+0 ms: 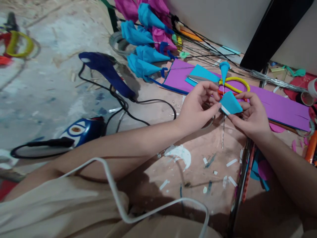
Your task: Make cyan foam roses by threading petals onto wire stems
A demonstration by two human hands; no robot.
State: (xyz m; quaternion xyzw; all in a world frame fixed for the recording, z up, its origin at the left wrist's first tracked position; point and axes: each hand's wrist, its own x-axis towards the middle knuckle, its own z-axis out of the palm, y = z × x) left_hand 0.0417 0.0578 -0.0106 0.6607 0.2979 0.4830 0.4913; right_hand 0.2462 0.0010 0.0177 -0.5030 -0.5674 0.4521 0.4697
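Both my hands meet over the floor at centre right. My left hand (198, 104) pinches the left edge of a small blue paper piece (230, 103), fingers curled. My right hand (250, 115) grips the same blue piece from the right and below. A thin metal wire (223, 134) runs down between my hands; a small blue paper cone (224, 68) sits at its top end. Yellow-handled scissors (235, 84) lie just beyond my hands on a purple paper sheet (277, 105).
Several blue and pink paper flowers on wire stems (146, 49) lie at the back. A dark blue glue gun (106, 71) with a black cord lies to the left, a blue device (79, 130) nearer. Paper scraps litter the floor; a white cable (119, 198) crosses my lap.
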